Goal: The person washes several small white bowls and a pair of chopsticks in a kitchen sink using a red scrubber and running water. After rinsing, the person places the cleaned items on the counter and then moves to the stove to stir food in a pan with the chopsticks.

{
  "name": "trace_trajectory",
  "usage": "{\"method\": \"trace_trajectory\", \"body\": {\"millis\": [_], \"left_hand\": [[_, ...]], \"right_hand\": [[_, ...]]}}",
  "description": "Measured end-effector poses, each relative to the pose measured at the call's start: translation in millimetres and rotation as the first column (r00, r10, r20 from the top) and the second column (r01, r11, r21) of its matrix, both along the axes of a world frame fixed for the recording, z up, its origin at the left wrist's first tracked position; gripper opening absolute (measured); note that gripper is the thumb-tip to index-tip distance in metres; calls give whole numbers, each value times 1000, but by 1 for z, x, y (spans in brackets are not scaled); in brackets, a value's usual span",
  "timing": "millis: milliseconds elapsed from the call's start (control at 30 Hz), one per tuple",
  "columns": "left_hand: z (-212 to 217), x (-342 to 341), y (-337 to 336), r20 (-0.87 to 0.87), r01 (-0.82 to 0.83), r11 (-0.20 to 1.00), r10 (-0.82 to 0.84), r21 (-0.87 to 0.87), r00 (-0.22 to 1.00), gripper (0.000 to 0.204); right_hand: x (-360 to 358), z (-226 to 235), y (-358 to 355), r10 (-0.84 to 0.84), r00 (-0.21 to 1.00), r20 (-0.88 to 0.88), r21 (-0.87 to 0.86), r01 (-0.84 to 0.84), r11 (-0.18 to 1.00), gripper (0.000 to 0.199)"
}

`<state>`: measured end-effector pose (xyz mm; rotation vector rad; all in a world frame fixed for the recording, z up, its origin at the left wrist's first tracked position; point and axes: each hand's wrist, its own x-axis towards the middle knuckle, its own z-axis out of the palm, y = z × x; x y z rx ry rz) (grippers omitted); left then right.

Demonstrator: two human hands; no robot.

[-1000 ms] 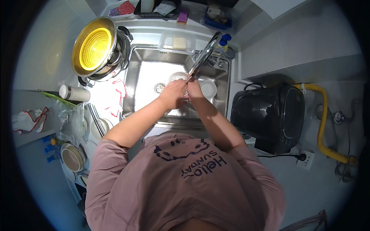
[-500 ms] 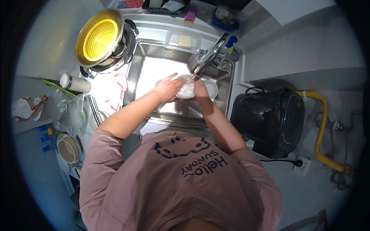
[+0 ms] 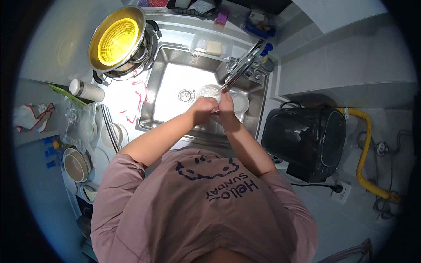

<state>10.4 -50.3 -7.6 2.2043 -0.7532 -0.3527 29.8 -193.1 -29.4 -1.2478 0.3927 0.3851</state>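
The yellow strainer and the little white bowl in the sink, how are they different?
The yellow strainer is big, full of holes, and sits in a metal pot on the counter. The white bowl is small, smooth, and sits down in the sink, beside the right hand. Both are round and open side up.

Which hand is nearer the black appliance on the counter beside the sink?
The right hand. It is over the sink basin on the side toward the black appliance; the left hand is just beyond it, farther away.
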Motion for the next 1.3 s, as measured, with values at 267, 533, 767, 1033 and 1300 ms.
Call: {"method": "trace_trajectory", "body": {"millis": [267,533,767,1033,1300], "left_hand": [[10,-2,-7,385,-201,964,120,176,915,35],[8,-21,-23,236,-236,968,248,-79,939,19],[-63,-16,4,-688,-774,591,465,-226,557,20],[16,6,1,-980,-907,394,59,-152,190,24],[-7,13,-13,-778,-729,600,264,-330,570,18]], "right_hand": [[0,25,-3,-33,996,-80,100,41,994,42],[-1,-6,-3,-147,988,55,-67,151,986,40],[-9,18,-15,469,712,523,-762,144,631,34],[-23,56,-15,511,595,620,-738,220,638,56],[-32,54,-22,434,691,578,-785,325,527,65]]}}
